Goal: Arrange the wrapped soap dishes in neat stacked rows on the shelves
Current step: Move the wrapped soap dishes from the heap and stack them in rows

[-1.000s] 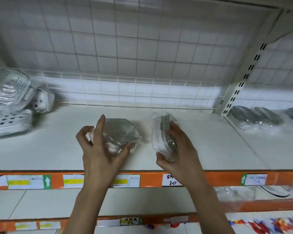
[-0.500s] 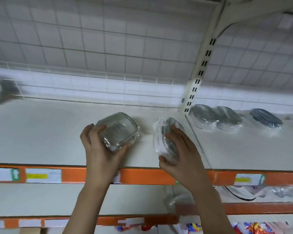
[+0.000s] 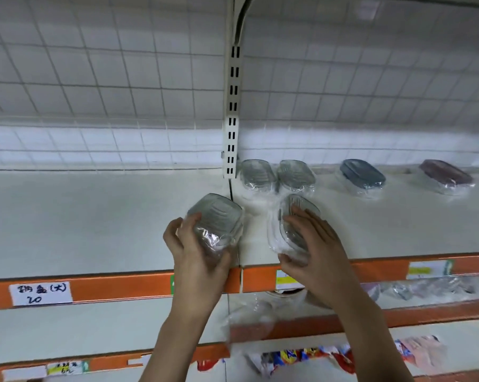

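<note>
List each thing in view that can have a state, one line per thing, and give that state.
Left hand: grips a wrapped grey dish.
Left dish: held, tilted.
Right hand: holds a wrapped dish on edge.
Right dish: held, standing on its side.
Two grey dishes: wrapped, side by side on the shelf.
Blue dish: wrapped, lying apart.
Dark red dish: wrapped, lying apart.

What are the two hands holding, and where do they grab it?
Left hand grips one wrapped soap dish by its near end; right hand grips another wrapped dish across its top.
</note>
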### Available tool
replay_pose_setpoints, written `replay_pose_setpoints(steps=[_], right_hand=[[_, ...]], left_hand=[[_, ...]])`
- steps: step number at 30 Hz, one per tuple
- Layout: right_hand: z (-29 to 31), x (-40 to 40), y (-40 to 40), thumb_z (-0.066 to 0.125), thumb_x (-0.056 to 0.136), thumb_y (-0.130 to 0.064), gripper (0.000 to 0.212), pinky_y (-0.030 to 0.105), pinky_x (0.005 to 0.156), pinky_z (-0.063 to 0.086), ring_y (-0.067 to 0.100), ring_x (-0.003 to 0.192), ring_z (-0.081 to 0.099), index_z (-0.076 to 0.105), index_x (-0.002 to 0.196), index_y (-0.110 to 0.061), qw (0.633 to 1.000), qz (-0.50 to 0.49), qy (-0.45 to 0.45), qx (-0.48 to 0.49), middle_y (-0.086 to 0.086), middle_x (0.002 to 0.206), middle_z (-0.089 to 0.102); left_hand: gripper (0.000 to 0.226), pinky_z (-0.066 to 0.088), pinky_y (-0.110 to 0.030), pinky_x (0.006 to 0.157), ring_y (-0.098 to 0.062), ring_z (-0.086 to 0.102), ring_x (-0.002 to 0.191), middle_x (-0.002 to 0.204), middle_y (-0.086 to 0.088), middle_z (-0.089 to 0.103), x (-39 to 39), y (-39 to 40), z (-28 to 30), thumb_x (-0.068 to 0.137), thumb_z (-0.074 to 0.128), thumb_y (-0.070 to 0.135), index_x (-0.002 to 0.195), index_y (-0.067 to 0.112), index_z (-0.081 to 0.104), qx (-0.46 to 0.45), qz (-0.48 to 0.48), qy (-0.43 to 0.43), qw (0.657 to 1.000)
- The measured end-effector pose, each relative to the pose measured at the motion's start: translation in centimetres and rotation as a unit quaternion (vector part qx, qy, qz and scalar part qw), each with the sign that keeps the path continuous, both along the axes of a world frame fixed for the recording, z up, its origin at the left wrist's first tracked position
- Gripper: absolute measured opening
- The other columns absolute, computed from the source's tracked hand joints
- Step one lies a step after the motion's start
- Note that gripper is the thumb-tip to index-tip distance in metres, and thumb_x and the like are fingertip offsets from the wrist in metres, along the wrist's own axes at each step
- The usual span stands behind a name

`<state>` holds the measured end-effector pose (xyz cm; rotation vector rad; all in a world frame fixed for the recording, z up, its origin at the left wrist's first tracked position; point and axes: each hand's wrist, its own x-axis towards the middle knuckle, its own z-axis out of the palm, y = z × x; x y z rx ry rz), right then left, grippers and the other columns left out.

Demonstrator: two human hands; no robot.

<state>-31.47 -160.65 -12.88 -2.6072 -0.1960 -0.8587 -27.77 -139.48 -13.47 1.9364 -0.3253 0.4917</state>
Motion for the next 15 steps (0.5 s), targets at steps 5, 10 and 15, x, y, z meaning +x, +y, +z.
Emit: replay_pose_setpoints(steps=[5, 10, 15], right_hand=[[-0.2, 0.8, -2.9, 0.059, 0.070, -0.041, 0.064, 0.056, 0.104, 0.036, 0.021, 0.137, 0.037, 0.036, 0.129, -0.039, 0.996, -0.008, 0.084, -0.016, -0.008, 0.144, 0.043], [-0.3, 1.1, -4.3, 0.049, 0.074, -0.043, 0.066, 0.049, 0.116, 0.015, 0.005, 0.144, 0.007, 0.036, 0.138, -0.041, 0.977, -0.015, 0.209, -0.039, -0.031, 0.145, 0.014], [-0.5, 1.6, -4.3, 0.039, 0.077, -0.045, 0.059, 0.052, 0.110, 0.030, 0.013, 0.141, 0.021, 0.051, 0.133, -0.032, 0.987, -0.004, 0.156, 0.023, -0.022, 0.142, 0.031]], left_hand=[[0.066, 0.044, -0.028, 0.075, -0.023, 0.055, 0.088, 0.122, -0.004, 0.037, 0.3, -1.6, 0.6, 0.066, 0.083, 0.037, 0.121, 0.021, 0.051, 0.085, 0.060, 0.025, 0.994], [0.077, 0.046, -0.044, 0.084, -0.037, 0.053, 0.102, 0.110, -0.013, 0.054, 1.3, -3.3, -0.3, 0.061, 0.068, 0.067, 0.118, 0.017, 0.054, 0.187, 0.045, 0.039, 0.981], [0.088, 0.047, -0.042, 0.089, -0.038, 0.051, 0.110, 0.138, -0.015, 0.040, 1.6, -3.9, -0.3, 0.068, 0.048, 0.075, 0.134, 0.018, 0.047, 0.239, -0.059, 0.043, 0.968]])
